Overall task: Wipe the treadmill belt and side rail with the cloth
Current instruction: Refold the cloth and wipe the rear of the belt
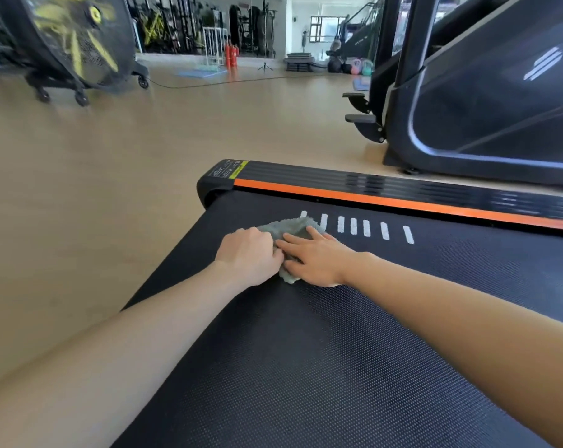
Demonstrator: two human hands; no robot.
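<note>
Head view: left hand [249, 253] grips the cloth [283, 227]; right hand [315, 260] presses it flat-fingered. Sweep overlapping strokes along the belt [306, 350].

I read the cloth [286, 227] as grey-green; belt [306, 350] black, finely dotted, with white dashes [353, 226]; rail [306, 176] black, orange stripe [370, 198]; floor [112, 189] tan.

Black treadmill belt [306, 350] w/ grey cloth [283, 228] on it.
</note>
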